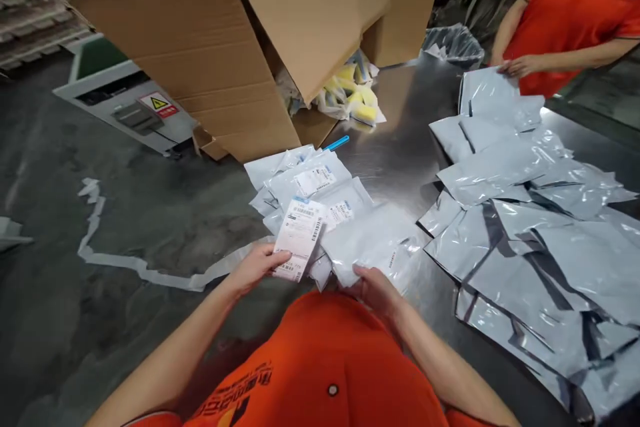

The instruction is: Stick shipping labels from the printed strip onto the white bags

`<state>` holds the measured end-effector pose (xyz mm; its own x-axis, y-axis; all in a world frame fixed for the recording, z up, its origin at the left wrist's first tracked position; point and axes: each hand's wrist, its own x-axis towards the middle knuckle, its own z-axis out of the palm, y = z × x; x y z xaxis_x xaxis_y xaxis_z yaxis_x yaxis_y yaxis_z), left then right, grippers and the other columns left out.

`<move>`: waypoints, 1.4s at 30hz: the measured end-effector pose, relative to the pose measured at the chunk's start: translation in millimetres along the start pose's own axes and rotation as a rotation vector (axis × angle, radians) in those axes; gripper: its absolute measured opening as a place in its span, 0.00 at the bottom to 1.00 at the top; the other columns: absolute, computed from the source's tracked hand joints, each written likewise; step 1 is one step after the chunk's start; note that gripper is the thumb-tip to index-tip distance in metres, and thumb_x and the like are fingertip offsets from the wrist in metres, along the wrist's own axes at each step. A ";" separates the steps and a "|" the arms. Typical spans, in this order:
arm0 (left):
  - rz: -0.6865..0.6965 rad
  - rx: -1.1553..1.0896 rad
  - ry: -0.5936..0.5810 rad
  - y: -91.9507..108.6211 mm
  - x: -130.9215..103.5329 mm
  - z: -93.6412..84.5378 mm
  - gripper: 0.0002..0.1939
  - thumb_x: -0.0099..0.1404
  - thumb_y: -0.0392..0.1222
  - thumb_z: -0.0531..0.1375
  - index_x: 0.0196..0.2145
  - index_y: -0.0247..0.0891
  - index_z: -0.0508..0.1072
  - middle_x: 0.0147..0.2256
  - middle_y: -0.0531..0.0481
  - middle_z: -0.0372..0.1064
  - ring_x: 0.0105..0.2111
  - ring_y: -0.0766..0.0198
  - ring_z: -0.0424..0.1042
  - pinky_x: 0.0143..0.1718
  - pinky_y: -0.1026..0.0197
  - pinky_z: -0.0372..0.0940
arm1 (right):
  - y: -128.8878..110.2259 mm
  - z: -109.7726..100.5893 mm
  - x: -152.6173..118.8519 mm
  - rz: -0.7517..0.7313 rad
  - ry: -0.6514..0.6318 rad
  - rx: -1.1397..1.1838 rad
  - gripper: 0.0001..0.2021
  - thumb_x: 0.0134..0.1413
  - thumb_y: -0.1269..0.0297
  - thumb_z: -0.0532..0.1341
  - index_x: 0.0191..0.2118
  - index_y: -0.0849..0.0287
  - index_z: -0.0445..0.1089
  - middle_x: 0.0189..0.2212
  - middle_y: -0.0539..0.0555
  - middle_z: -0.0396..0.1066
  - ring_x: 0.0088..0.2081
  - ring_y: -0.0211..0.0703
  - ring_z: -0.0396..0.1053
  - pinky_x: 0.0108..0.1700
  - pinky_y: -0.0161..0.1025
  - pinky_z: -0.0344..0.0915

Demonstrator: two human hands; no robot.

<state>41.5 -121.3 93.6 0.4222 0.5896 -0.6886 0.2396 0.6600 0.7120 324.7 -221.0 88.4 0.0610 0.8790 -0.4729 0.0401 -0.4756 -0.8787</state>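
My left hand [257, 265] pinches a printed shipping label [299, 230] with barcodes, thumb on its front. A long pale paper strip [145, 272] trails from near this hand down to the floor at the left. In my right hand [375, 290] is the near edge of a white plastic mailer bag [367, 237], thumb on top. Under and behind the label lies a pile of similar mailers [313, 177], several with labels on them. The fingers beneath the label and the bag are hidden.
A large cardboard box [200, 67] stands beyond the pile, with yellow items in clear bags [350, 93] at its opening. A blue-handled tool [337, 143] pokes out behind the pile. Many mailers [530, 233] cover the metal table's right side. A co-worker's hands [520, 67] touch the far ones.
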 end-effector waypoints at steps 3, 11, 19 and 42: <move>0.045 0.167 -0.050 1.0 -12.6 5.4 0.20 0.55 0.56 0.65 0.34 0.34 0.79 0.32 0.47 0.76 0.30 0.59 0.71 0.31 0.63 0.64 | -1.4 9.5 -20.5 0.233 -0.288 -0.065 0.26 0.55 0.39 0.57 0.25 0.59 0.72 0.21 0.54 0.71 0.25 0.42 0.69 0.27 0.38 0.66; 0.150 0.345 -0.251 -7.3 -29.5 21.9 0.19 0.61 0.53 0.59 0.36 0.35 0.80 0.31 0.51 0.74 0.32 0.60 0.70 0.33 0.65 0.62 | -62.6 15.0 3.4 -0.145 -0.168 -0.113 0.24 0.46 0.52 0.68 0.49 0.58 0.70 0.43 0.53 0.73 0.43 0.43 0.70 0.42 0.36 0.67; 0.319 0.306 -0.064 32.6 -41.8 42.3 0.28 0.53 0.47 0.65 0.51 0.36 0.72 0.46 0.45 0.72 0.43 0.56 0.69 0.40 0.62 0.64 | -46.5 51.7 -16.8 -0.170 -0.091 -0.227 0.14 0.56 0.52 0.59 0.34 0.58 0.72 0.27 0.48 0.71 0.29 0.39 0.66 0.32 0.34 0.62; -0.059 0.224 -0.202 -31.5 -32.3 -30.2 0.20 0.56 0.56 0.65 0.36 0.36 0.82 0.36 0.44 0.79 0.36 0.51 0.75 0.40 0.59 0.67 | 7.0 -81.6 45.8 0.124 0.345 -1.529 0.40 0.55 0.44 0.62 0.68 0.54 0.51 0.56 0.69 0.64 0.55 0.68 0.61 0.51 0.58 0.58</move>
<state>-6.1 -147.1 89.3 0.5615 0.4343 -0.7043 0.4460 0.5581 0.6997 409.1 -186.9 65.8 0.3481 0.8849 -0.3096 0.9364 -0.3127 0.1593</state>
